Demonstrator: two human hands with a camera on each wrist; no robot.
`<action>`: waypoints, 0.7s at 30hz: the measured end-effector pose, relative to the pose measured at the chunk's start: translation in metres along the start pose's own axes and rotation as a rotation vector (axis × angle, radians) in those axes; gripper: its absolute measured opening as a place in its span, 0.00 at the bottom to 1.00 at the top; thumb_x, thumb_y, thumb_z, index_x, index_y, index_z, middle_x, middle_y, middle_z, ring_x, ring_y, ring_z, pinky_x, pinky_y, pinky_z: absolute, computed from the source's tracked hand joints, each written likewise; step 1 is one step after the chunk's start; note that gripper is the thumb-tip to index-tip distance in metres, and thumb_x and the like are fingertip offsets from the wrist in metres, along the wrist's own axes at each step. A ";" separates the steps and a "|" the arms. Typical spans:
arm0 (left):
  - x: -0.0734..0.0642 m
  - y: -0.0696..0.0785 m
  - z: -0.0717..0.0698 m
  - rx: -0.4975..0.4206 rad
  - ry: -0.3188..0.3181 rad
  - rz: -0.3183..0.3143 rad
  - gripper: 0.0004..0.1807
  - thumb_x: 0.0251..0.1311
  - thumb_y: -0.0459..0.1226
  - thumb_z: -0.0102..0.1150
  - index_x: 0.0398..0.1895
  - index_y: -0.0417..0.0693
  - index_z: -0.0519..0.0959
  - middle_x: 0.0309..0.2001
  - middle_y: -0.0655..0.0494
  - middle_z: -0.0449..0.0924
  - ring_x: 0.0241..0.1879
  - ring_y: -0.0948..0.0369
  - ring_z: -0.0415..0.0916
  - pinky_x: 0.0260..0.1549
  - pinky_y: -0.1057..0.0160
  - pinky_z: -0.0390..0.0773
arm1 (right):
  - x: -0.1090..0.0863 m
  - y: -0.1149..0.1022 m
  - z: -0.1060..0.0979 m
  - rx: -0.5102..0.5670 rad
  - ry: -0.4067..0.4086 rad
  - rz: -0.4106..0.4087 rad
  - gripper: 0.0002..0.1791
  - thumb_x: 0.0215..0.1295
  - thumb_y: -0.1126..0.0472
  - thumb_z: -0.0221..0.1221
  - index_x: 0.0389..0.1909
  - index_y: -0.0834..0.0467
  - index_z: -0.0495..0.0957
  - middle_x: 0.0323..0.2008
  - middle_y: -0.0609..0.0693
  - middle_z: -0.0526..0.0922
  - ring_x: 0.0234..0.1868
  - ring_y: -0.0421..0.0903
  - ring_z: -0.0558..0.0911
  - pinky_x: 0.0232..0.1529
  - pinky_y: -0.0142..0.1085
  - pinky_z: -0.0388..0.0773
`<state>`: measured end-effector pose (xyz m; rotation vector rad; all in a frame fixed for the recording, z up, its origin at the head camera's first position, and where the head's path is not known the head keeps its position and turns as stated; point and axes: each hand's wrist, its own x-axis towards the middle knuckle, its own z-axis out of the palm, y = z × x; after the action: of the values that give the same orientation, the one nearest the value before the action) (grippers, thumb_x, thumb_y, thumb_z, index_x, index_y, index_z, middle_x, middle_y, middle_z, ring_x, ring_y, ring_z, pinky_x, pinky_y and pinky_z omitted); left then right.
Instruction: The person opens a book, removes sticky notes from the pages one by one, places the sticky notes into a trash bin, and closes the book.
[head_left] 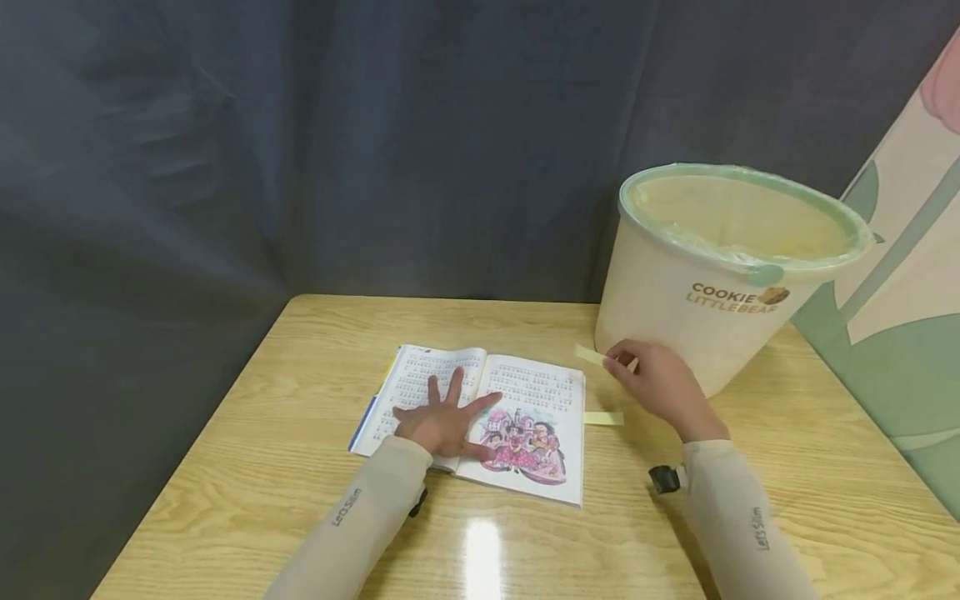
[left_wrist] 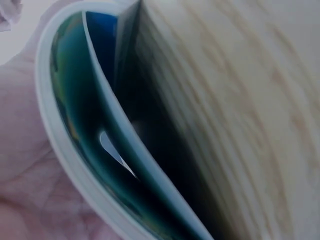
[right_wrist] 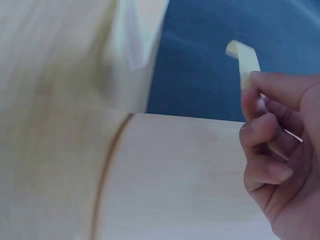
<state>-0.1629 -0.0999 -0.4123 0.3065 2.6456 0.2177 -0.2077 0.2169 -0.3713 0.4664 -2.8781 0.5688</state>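
An illustrated book [head_left: 534, 383] lies spread on the wooden table, with text on both pages and a pink picture on the right one. My left hand [head_left: 442, 421], fingers fanned out, presses flat across the middle of it. In the left wrist view the book's curved cover edge [left_wrist: 65, 145] runs beside the palm. Between thumb and index finger my right hand [head_left: 663, 387] pinches a pale yellow paper strip [right_wrist: 248, 62], its free end curled over. A second yellow strip [head_left: 603, 418] sticks out from the book's right edge. The right hand is right of the book, in front of the bin.
A tall cream bin [head_left: 652, 292] with a green rim and a clear liner stands at the table's back right. Dark curtain [head_left: 450, 150] hangs behind the table [head_left: 247, 467]. A patterned panel [head_left: 907, 350] is on the right.
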 end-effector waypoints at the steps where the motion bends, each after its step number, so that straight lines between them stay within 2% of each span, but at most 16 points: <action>1: 0.000 0.000 0.000 -0.004 0.003 0.001 0.50 0.50 0.71 0.58 0.74 0.92 0.42 0.81 0.57 0.21 0.79 0.38 0.30 0.56 0.15 0.53 | 0.000 -0.003 -0.004 0.024 0.012 -0.005 0.09 0.69 0.55 0.61 0.39 0.55 0.85 0.33 0.50 0.86 0.29 0.44 0.77 0.32 0.37 0.73; 5: 0.000 -0.001 0.000 -0.027 0.012 0.001 0.50 0.50 0.71 0.59 0.74 0.92 0.43 0.81 0.57 0.22 0.79 0.38 0.30 0.56 0.15 0.51 | -0.005 -0.017 -0.021 0.126 0.067 -0.027 0.11 0.70 0.53 0.61 0.39 0.56 0.84 0.37 0.52 0.83 0.30 0.44 0.77 0.31 0.36 0.74; 8: 0.000 0.000 0.000 -0.039 0.013 0.004 0.50 0.50 0.70 0.60 0.74 0.92 0.44 0.81 0.57 0.22 0.79 0.38 0.30 0.56 0.15 0.51 | -0.013 -0.028 -0.034 0.190 0.123 -0.037 0.10 0.70 0.51 0.60 0.41 0.54 0.81 0.34 0.52 0.84 0.28 0.42 0.79 0.27 0.33 0.75; 10: -0.001 0.000 0.000 -0.041 0.010 0.008 0.50 0.50 0.70 0.60 0.74 0.91 0.44 0.81 0.56 0.23 0.79 0.37 0.30 0.55 0.15 0.51 | -0.018 -0.035 -0.041 0.230 0.202 -0.060 0.08 0.69 0.54 0.62 0.41 0.55 0.80 0.30 0.50 0.85 0.25 0.39 0.80 0.25 0.30 0.75; 14: -0.001 0.001 -0.001 -0.046 0.014 0.003 0.49 0.51 0.69 0.60 0.75 0.91 0.45 0.82 0.55 0.24 0.79 0.37 0.31 0.54 0.14 0.51 | -0.022 -0.045 -0.053 0.380 0.448 -0.119 0.05 0.64 0.66 0.65 0.38 0.62 0.79 0.26 0.41 0.83 0.21 0.32 0.79 0.24 0.22 0.73; 17: -0.002 0.002 -0.001 -0.055 0.022 -0.002 0.49 0.51 0.68 0.61 0.75 0.90 0.46 0.82 0.54 0.26 0.78 0.36 0.32 0.54 0.14 0.51 | -0.024 -0.049 -0.062 0.560 0.653 -0.174 0.07 0.61 0.73 0.63 0.38 0.71 0.77 0.28 0.38 0.82 0.20 0.32 0.79 0.21 0.21 0.69; 21: -0.002 0.004 0.000 -0.086 0.025 0.005 0.49 0.52 0.66 0.63 0.75 0.89 0.47 0.82 0.53 0.27 0.78 0.35 0.32 0.53 0.13 0.50 | -0.028 -0.054 -0.082 0.875 0.923 -0.257 0.09 0.56 0.77 0.63 0.36 0.78 0.76 0.25 0.46 0.85 0.16 0.37 0.78 0.17 0.24 0.66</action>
<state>-0.1602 -0.0966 -0.4104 0.2833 2.6513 0.3381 -0.1546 0.2096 -0.2841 0.4794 -1.5786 1.4946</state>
